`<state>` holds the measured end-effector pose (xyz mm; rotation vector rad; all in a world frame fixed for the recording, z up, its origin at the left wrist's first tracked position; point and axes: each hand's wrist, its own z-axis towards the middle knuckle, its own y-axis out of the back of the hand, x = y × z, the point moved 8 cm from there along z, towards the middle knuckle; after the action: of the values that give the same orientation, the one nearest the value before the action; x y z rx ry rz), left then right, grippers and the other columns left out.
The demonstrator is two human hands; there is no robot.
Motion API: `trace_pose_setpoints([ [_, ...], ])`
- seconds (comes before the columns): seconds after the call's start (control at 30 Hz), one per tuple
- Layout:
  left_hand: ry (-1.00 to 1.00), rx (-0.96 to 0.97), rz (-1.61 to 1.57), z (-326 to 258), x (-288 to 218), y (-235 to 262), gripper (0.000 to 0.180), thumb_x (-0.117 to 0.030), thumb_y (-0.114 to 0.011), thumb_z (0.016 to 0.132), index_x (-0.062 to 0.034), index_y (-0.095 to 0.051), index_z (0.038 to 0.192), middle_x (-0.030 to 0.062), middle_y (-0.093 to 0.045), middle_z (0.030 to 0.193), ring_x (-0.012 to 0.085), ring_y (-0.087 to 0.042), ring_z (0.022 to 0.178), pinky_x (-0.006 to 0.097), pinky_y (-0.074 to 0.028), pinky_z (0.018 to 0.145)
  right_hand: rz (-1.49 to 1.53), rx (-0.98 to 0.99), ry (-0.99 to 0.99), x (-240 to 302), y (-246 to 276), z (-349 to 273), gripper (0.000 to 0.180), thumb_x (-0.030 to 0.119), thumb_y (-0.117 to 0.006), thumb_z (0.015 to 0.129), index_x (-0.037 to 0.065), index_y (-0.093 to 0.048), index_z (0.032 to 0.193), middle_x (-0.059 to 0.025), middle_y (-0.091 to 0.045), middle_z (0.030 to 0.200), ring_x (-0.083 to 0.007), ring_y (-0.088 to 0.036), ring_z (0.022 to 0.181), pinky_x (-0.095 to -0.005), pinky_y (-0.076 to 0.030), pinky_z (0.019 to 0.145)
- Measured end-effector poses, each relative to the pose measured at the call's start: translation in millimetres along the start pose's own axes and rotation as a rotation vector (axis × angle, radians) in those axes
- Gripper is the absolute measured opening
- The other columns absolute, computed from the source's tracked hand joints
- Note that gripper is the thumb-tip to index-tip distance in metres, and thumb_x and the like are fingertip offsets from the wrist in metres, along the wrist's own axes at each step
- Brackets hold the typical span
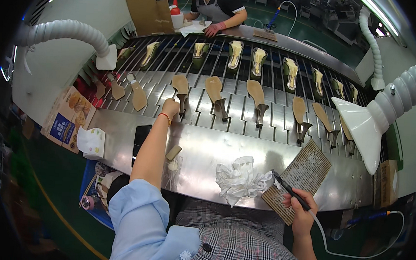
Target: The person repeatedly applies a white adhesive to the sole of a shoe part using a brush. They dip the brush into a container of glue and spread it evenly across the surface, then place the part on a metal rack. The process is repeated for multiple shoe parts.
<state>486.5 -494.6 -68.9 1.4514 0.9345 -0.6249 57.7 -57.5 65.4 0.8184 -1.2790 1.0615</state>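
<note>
My left hand [171, 108] reaches onto the slatted metal conveyor, its fingers closed at the heel of a tan shoe sole [180, 84]. Further along the same row lie more heeled soles, among them one sole [214, 89] and another sole [255, 93]. In my right hand [301, 211] is a black pen-shaped tool [290, 189] with a pale cord trailing from its back end. Its tip points up and left, beside a crumpled white cloth or paper [243, 180] and over a ridged brown cardboard sheet [315, 166].
Shoe lasts [235, 54] stand in a far row. White extraction hoods, one left [107, 58] and one right [358, 128], hang over the conveyor. A tissue pack [91, 142], a dark phone [140, 138] and a small tan block [173, 152] lie nearby. A co-worker in gloves [215, 29] works opposite.
</note>
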Motion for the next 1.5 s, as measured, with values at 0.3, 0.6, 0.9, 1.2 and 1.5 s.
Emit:
trace_pose_setpoints([
  [0.3,0.206,-0.516,0.677,6.3,38.6,107.9,0.058,-0.039,-0.057,0.089,-0.0045,-0.05,0.135,0.0184,-0.039,0.144,0.0364,-0.033,0.134,0.05,-0.029,0.11,-0.906,0.254,0.533,-86.6,-96.6,-5.5,0.051,0.002,-0.072,0.076,0.001,-0.047,0.119,-0.0296,-0.047,0.138,-0.045,-0.05,0.122,-0.0494,-0.035,0.104],
  [0.6,0.144,-0.679,0.603,50.3,63.0,111.9,0.038,-0.022,-0.077,0.076,0.0042,-0.064,0.101,0.023,-0.061,0.113,0.0373,-0.062,0.103,0.046,-0.055,0.085,-1.121,0.275,0.615,-85.8,-102.4,-4.5,0.053,0.016,-0.073,0.077,0.001,-0.048,0.121,-0.028,-0.05,0.135,-0.0414,-0.054,0.117,-0.0477,-0.041,0.102],
  [0.9,-0.013,0.204,-1.418,78.4,27.6,127.3,0.013,-0.001,-0.058,0.092,0.0066,-0.058,0.103,0.0071,-0.058,0.081,0.0118,-0.052,0.063,0.019,-0.042,0.046,-1.01,0.227,0.661,-80.7,-108.3,-9.6,0.047,0.017,-0.07,0.081,0.003,-0.049,0.121,-0.0258,-0.048,0.138,-0.0405,-0.051,0.122,-0.047,-0.04,0.102],
  [1.2,-0.217,0.899,-1.719,-293.7,-133.4,41.5,0.062,-0.038,-0.044,0.098,-0.0083,-0.027,0.15,0.0143,-0.023,0.157,0.0328,-0.025,0.142,0.055,-0.035,0.107,-0.847,0.06,0.869,1.3,-87.6,-8.4,0.046,-0.005,-0.067,0.078,0.001,-0.058,0.122,-0.0163,-0.062,0.121,-0.0319,-0.059,0.11,-0.0409,-0.045,0.089],
  [1.5,0.137,0.821,-1.721,-389.7,-119.3,-81.8,0.05,-0.034,-0.033,0.105,-0.0101,-0.03,0.149,0.009,-0.039,0.15,0.0165,-0.053,0.089,0.028,-0.048,0.068,0.305,0.22,-0.056,45.2,-85.7,-22.3,0.031,0.014,-0.055,0.098,-0.004,-0.059,0.123,-0.0129,-0.069,0.097,-0.016,-0.063,0.087,-0.0268,-0.05,0.08],
])
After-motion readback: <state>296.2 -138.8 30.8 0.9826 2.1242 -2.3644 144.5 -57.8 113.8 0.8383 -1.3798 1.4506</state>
